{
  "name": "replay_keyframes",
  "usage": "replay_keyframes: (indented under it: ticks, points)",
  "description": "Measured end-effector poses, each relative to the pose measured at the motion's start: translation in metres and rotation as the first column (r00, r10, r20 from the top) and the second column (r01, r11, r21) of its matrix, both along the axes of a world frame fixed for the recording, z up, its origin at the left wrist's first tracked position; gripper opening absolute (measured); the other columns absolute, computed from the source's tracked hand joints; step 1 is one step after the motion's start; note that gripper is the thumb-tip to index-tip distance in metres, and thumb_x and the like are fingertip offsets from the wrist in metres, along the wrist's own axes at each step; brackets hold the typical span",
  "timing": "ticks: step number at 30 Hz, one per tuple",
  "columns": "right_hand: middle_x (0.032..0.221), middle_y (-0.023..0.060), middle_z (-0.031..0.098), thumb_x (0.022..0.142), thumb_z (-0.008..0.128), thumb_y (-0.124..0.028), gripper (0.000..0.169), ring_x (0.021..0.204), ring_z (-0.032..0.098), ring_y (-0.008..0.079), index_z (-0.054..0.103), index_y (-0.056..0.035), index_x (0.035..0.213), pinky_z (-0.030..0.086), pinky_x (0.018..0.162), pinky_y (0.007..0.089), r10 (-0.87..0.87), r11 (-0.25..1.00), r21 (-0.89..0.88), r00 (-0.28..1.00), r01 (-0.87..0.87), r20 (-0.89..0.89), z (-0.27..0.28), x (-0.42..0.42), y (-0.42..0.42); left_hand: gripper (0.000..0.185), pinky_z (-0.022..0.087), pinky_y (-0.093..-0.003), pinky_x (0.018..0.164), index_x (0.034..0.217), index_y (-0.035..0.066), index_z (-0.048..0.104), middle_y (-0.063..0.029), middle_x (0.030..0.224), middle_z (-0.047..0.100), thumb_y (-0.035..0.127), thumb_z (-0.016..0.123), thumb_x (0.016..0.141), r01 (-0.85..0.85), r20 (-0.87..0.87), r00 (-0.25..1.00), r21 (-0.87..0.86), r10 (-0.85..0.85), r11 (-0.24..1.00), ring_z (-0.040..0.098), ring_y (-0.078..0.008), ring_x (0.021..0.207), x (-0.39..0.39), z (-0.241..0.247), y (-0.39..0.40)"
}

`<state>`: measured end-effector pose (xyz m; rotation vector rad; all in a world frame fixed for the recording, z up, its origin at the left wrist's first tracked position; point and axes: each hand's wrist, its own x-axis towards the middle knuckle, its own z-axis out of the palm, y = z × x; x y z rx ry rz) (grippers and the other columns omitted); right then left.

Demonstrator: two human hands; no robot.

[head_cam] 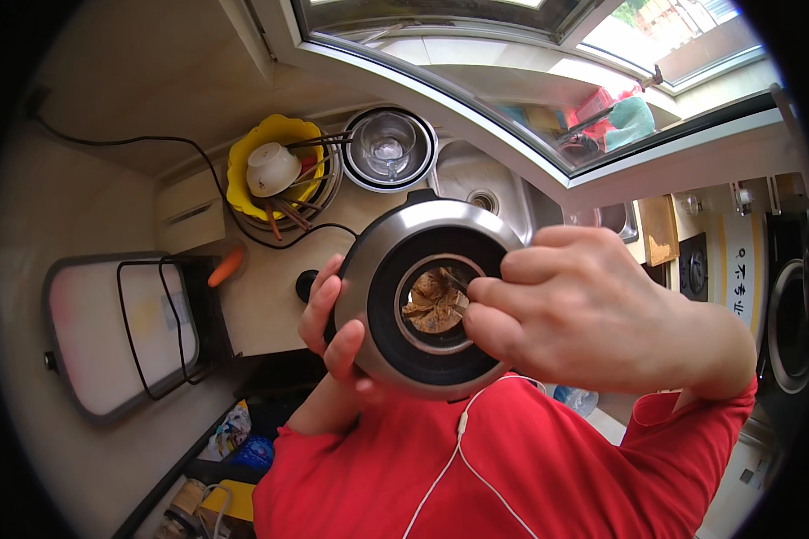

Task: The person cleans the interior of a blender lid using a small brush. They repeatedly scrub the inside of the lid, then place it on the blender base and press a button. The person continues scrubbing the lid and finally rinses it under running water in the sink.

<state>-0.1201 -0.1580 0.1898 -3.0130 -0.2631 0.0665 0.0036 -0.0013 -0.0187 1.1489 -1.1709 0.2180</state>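
A round appliance with a brushed-metal shell and black inner ring (384, 296) is held up in front of my chest. It looks like a kitchen grinder or blender, but its exact kind is not clear. Through the metal-rimmed opening, a clumpy brown paste (431, 322) shows around what looks like a blade. My left hand (337, 333) grips the shell from the left, fingers spread along its side. At the right rim of the opening, my right hand (546, 303) is closed on a thin utensil (454, 279). Its tip reaches into the paste; the fingers hide the rest.
Behind the appliance stand a yellow scalloped basin (239, 192) with a white bowl (273, 168) and chopsticks, a metal bowl (357, 172) holding a glass cup (389, 145), and a sink (458, 162). An open window sash (566, 180) juts overhead. A black cord (205, 158) crosses the counter; a cutting board (108, 323) stands left.
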Motion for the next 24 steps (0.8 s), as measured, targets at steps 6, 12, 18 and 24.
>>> replay_keyframes:
  ticks: [6, 12, 18, 24]
  points:
    - [0.076, 0.0021, 0.066, 0.07, 0.068, -0.013, 0.013, 0.068, 0.064, 0.0213, 0.061, -0.009, 0.081, 0.05, 0.059, 0.0342, 0.002, 0.999, 0.037, 0.999, -0.001, -0.04, 0.003, 0.001, -0.004, 0.091, 0.024, -0.051, 0.12, 0.154, 0.028, -0.03, -0.0192, 0.166, -0.014, 0.065, 0.035, 0.101, 0.254, -0.3, 0.904, -0.199, -0.306, 0.946, 0.022, -0.0413, 0.15, -0.008, -0.011, 0.003]
    - [0.086, 0.015, 0.069, 0.081, 0.058, 0.007, 0.018, 0.081, 0.069, 0.0347, 0.056, -0.0009, 0.097, 0.055, 0.068, 0.0391, -0.034, 0.964, 0.263, 0.999, 0.042, -0.034, -0.003, -0.002, -0.011, 0.117, 0.014, -0.0447, 0.123, 0.158, 0.006, -0.009, -0.0224, 0.166, 0.01, 0.07, 0.056, 0.085, 0.159, -0.353, 0.936, 0.448, 0.011, 0.88, 0.016, -0.0341, 0.153, 0.006, -0.087, 0.067]
    - [0.086, 0.015, 0.066, 0.094, 0.052, 0.002, 0.007, 0.074, 0.066, 0.0258, 0.054, 0.0013, 0.1, 0.053, 0.067, 0.035, -0.159, 0.89, 0.443, 0.984, 0.109, 0.077, -0.008, -0.011, -0.003, 0.137, 0.022, -0.0422, 0.123, 0.16, 0.005, -0.005, -0.0238, 0.164, 0.014, 0.015, 0.093, 0.065, 0.089, -0.337, 0.918, 0.685, 0.207, 0.723, 0.017, -0.0355, 0.152, -0.051, -0.189, 0.103]
    - [0.083, 0.0152, 0.066, 0.097, 0.053, -0.003, 0.007, 0.074, 0.066, 0.0269, 0.055, -0.0004, 0.102, 0.052, 0.066, 0.0373, -0.195, 0.916, 0.393, 0.949, 0.086, 0.249, -0.028, -0.035, 0.003, 0.144, 0.022, -0.0431, 0.123, 0.158, 0.003, -0.01, -0.0257, 0.164, 0.012, 0.015, 0.095, 0.06, -0.045, -0.308, 0.889, 0.68, 0.34, 0.732, 0.02, -0.0381, 0.151, -0.12, -0.237, 0.094]
